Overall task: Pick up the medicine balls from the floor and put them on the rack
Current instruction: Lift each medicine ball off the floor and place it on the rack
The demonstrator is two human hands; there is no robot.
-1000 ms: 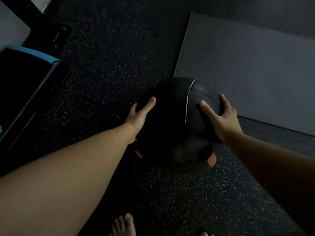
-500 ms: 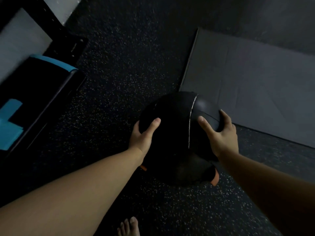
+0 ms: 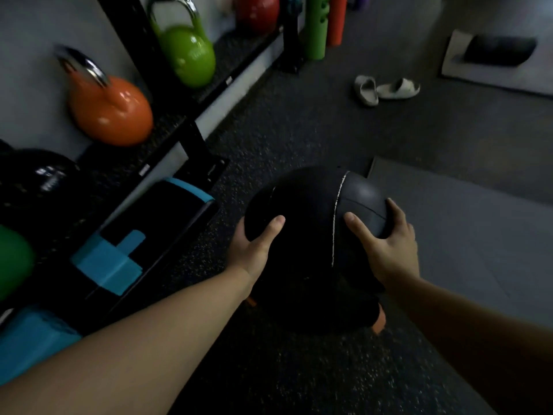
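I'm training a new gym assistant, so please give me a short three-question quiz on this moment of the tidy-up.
1. True or false: both hands grip the black round medicine ball.
2. Which glossy kettlebell on the black metal rack sits nearer the ball: A the orange kettlebell or B the lime-green kettlebell?
3. What pale footwear lies on the dark speckled rubber floor?

Key: 1 true, left hand and right hand. 2 A. 3 slide sandals.

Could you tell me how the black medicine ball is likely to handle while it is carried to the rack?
The medicine ball probably weighs a lot for its size: both the left hand and right hand clamp opposite sides. Its smooth round shell offers no handle, so it may slip. Set down loosely, it would likely roll.
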